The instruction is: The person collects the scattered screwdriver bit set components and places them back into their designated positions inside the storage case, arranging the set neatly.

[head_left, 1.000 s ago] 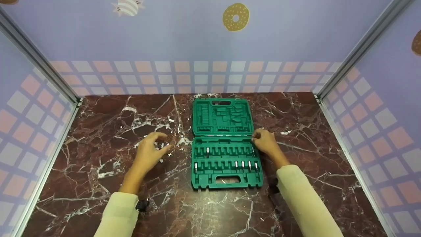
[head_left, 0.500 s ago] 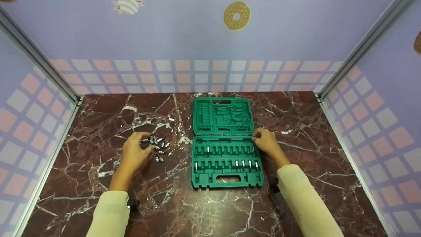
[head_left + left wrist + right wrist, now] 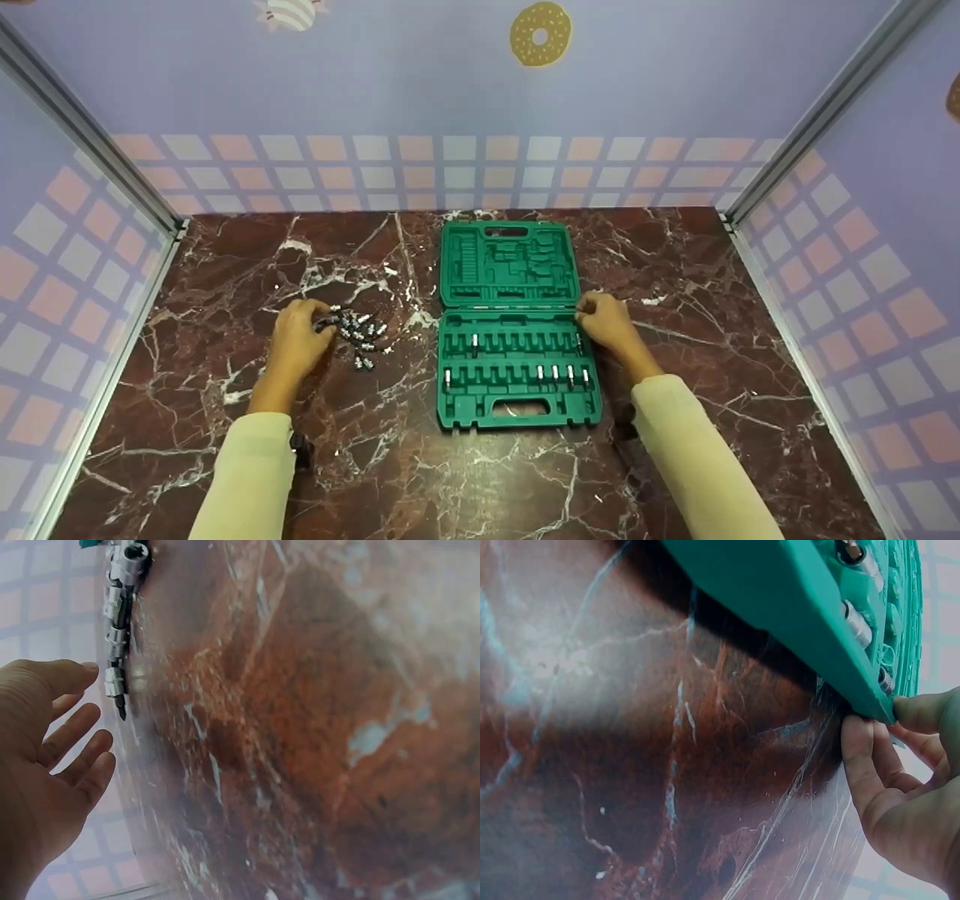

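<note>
My left hand [image 3: 295, 341] is at the left edge of a loose pile of silver bit sockets [image 3: 360, 330] with dark tips. In the left wrist view its fingers [image 3: 90, 739] are loosely bent, and the thumb tip is near the closest bit socket [image 3: 114, 681], with nothing visibly held. A green plastic socket case [image 3: 517, 399] lies unfolded, its lid [image 3: 510, 262] leaning away at the back. My right hand [image 3: 604, 321] pinches the case's right edge near the hinge, thumb on top and fingers below. Several bit sockets [image 3: 555, 374] stand in the case's slots.
Both hands work over a dark red marbled tabletop [image 3: 480, 487]. Purple panels with a checked border [image 3: 480, 176] enclose the table at the back and both sides. Other slots [image 3: 510, 343] in the case hold nothing.
My left hand has moved left, from the near side of the pile to its left edge, uncovering the bit sockets. The right hand keeps its place on the case.
</note>
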The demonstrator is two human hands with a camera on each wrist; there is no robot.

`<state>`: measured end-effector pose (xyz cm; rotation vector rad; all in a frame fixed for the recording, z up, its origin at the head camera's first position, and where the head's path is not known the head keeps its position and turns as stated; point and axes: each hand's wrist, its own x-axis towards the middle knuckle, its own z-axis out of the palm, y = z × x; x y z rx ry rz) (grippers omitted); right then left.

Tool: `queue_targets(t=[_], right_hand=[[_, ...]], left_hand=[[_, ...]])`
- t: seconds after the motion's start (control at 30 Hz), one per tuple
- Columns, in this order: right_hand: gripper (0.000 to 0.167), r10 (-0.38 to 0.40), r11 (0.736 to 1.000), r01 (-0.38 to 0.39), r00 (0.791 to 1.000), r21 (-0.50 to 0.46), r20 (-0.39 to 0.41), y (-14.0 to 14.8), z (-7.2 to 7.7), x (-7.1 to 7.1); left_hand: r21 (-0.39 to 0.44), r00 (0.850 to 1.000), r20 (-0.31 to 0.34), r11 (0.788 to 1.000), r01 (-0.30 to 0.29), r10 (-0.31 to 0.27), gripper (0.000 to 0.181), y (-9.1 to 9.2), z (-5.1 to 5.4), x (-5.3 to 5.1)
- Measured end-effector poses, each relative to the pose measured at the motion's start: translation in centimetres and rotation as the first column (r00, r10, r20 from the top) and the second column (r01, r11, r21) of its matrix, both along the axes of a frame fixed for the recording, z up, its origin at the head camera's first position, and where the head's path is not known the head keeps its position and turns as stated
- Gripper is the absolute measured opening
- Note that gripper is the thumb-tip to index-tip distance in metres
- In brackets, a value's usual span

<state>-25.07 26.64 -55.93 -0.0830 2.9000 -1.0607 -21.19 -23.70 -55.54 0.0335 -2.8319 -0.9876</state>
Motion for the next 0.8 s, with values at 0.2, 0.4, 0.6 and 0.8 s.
queue_targets(t=[0.2,0.4,0.6,0.8], right_hand=[[0.009,-0.005,1.0,0.005,1.0,-0.007,0.015,-0.1,0.1,0.1],[0.01,-0.005,1.0,0.005,1.0,-0.008,0.021,-0.1,0.2,0.1],[0.009,-0.017,1.0,0.017,1.0,-0.009,0.009,-0.1,0.2,0.2],[0.008,-0.018,1.0,0.018,1.0,-0.008,-0.01,-0.1,0.1,0.1]], left_hand=[[-0.02,1.0,0.015,1.0,-0.01,0.01,0.027,-0.2,-0.5,-0.5],[-0.051,1.0,0.013,0.999,-0.007,0.008,0.024,0.0,-1.0,-1.1],[-0.038,1.0,0.001,0.999,-0.031,0.031,0.018,0.0,-1.4,-1.4],[-0.036,1.0,0.009,0.999,-0.021,0.022,0.013,-0.1,-1.6,-1.6]])
